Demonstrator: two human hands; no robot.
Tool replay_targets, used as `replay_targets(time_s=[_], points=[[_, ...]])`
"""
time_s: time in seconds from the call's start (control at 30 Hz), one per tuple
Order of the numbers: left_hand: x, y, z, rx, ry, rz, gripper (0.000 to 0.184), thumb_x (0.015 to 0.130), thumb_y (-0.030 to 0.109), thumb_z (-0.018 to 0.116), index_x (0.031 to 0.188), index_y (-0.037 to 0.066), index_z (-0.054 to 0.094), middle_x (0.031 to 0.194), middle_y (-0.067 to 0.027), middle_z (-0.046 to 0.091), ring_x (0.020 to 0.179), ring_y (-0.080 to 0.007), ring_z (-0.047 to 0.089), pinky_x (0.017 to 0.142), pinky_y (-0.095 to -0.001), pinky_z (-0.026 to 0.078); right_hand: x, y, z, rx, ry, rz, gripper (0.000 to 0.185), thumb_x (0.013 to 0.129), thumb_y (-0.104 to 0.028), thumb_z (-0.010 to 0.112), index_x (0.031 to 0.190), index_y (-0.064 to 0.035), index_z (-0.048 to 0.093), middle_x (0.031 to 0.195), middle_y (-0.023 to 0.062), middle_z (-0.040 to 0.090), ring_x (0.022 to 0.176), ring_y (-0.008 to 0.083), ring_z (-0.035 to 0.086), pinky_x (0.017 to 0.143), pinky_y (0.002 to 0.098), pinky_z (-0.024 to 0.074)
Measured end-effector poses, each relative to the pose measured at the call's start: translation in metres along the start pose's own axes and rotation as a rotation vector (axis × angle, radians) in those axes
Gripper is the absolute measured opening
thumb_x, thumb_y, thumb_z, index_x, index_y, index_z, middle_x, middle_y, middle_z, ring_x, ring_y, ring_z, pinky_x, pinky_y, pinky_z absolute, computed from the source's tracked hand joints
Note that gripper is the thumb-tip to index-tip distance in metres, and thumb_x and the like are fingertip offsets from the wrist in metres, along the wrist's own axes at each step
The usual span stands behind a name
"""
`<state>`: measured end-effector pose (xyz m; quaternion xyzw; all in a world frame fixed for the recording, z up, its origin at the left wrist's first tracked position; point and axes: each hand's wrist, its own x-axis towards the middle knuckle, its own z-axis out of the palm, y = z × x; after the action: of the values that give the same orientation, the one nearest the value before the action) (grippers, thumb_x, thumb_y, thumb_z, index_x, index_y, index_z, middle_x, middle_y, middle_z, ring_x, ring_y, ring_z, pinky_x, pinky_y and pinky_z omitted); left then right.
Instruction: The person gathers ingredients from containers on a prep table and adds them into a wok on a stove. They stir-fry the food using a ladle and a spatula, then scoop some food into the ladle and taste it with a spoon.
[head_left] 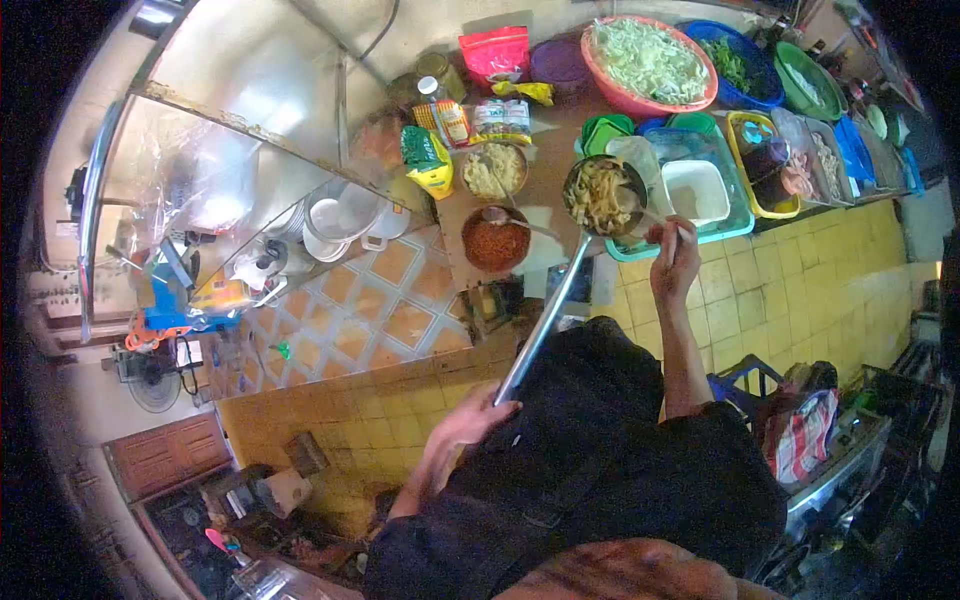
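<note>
My left hand (472, 415) is closed around the end of a long metal handle. That handle belongs to a wide ladle (570, 268), whose round bowl is filled with pale brown food strips (598, 205). In my right hand (676, 262) is a spoon (648, 212), its tip reaching into the food at the right of the ladle's bowl. The ladle's bowl is above the table edge, beside a teal basin (742, 222) with a white tub (697, 190) in it. Left of the ladle are a bowl of reddish-brown seasoning (494, 245) and a bowl of pale minced food (492, 170).
A pink basin of shredded cabbage (648, 62), a blue basin of greens (735, 65) and a green basin (808, 82) line the back. A yellow tray (765, 165) stands to the right. Seasoning packets (428, 160) and a bottle (440, 95) are at the left.
</note>
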<state>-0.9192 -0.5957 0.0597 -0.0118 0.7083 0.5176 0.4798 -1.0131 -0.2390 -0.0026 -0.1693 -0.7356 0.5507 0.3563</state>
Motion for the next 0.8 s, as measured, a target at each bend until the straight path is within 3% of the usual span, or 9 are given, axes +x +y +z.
replay_targets(time_s=[0.03, 0.1, 0.13, 0.33, 0.4, 0.53, 0.63, 0.8], points=[[-0.001, 0.002, -0.001, 0.001, 0.003, 0.0, 0.026, 0.086, 0.025, 0.062, 0.098, 0.002, 0.055, 0.073, 0.0031, 0.046, 0.068, -0.0098, 0.041, 0.06, -0.0272, 0.039, 0.0, 0.001, 0.001, 0.003, 0.0, 0.0, 0.014, 0.096, -0.011, 0.047, 0.102, 0.001, 0.052, 0.083, 0.0111, 0.062, 0.068, 0.0171, 0.062, 0.063, 0.0288, 0.0519], [-0.003, 0.007, -0.001, -0.001, 0.005, -0.052, 0.029, 0.086, 0.025, 0.063, 0.102, 0.003, 0.055, 0.075, 0.0023, 0.047, 0.071, -0.0095, 0.042, 0.063, -0.0265, 0.039, 0.001, 0.004, 0.002, 0.416, 0.078, 0.316, 0.017, 0.096, -0.014, 0.048, 0.104, 0.0002, 0.052, 0.081, 0.0107, 0.062, 0.069, 0.0185, 0.063, 0.063, 0.0303, 0.0529], [-0.005, 0.012, -0.001, 0.0, 0.007, -0.053, 0.029, 0.086, 0.025, 0.063, 0.102, 0.003, 0.055, 0.075, 0.0023, 0.047, 0.071, -0.0095, 0.042, 0.063, -0.0265, 0.039, 0.0, 0.017, 0.0, 0.52, 0.08, 0.367, 0.018, 0.096, -0.016, 0.048, 0.105, -0.0007, 0.051, 0.082, 0.0112, 0.061, 0.068, 0.0197, 0.063, 0.062, 0.0316, 0.0531], [-0.008, 0.024, 0.001, 0.009, 0.028, -0.128, 0.038, 0.085, 0.027, 0.064, 0.111, 0.001, 0.055, 0.083, 0.0012, 0.05, 0.077, -0.0097, 0.043, 0.068, -0.0257, 0.04, 0.003, 0.014, -0.008, 0.594, 0.164, 0.271, 0.015, 0.096, -0.015, 0.048, 0.103, -0.0024, 0.052, 0.08, 0.0108, 0.061, 0.066, 0.018, 0.061, 0.061, 0.0314, 0.0523], [-0.005, 0.01, 0.002, -0.118, -0.009, -0.052, 0.04, 0.086, 0.028, 0.062, 0.113, 0.0, 0.054, 0.082, 0.0019, 0.05, 0.077, -0.0101, 0.044, 0.068, -0.0263, 0.04, 0.007, 0.006, -0.011, 0.573, 0.174, 0.27, 0.015, 0.096, -0.016, 0.049, 0.102, -0.0026, 0.052, 0.079, 0.0104, 0.061, 0.066, 0.0174, 0.061, 0.061, 0.031, 0.0522], [-0.004, 0.002, -0.003, -0.087, -0.009, -0.036, 0.041, 0.086, 0.028, 0.061, 0.115, 0.0, 0.054, 0.084, 0.0012, 0.051, 0.078, -0.0107, 0.045, 0.07, -0.0269, 0.041, 0.011, 0.002, -0.013, 0.501, 0.185, 0.226, 0.015, 0.096, -0.017, 0.048, 0.099, -0.003, 0.053, 0.078, 0.0087, 0.06, 0.066, 0.0162, 0.059, 0.06, 0.0297, 0.0516], [-0.007, 0.012, -0.005, 0.04, -0.019, -0.167, 0.043, 0.086, 0.028, 0.061, 0.118, 0.0, 0.053, 0.086, -0.0005, 0.053, 0.078, -0.0116, 0.046, 0.072, -0.0278, 0.042, 0.011, -0.008, -0.014, 0.446, 0.171, 0.145, 0.016, 0.097, -0.018, 0.047, 0.099, -0.0028, 0.053, 0.079, 0.0089, 0.059, 0.065, 0.016, 0.059, 0.059, 0.0292, 0.0513], [-0.007, 0.005, 0.0, -0.051, -0.005, -0.04, 0.044, 0.085, 0.028, 0.062, 0.118, 0.0, 0.053, 0.08, 0.0002, 0.051, 0.074, -0.0115, 0.045, 0.068, -0.0275, 0.041, 0.008, -0.008, -0.02, 0.451, 0.149, 0.125, 0.016, 0.097, -0.017, 0.046, 0.099, -0.0026, 0.052, 0.085, 0.0106, 0.058, 0.064, 0.0158, 0.058, 0.058, 0.0285, 0.0504]])
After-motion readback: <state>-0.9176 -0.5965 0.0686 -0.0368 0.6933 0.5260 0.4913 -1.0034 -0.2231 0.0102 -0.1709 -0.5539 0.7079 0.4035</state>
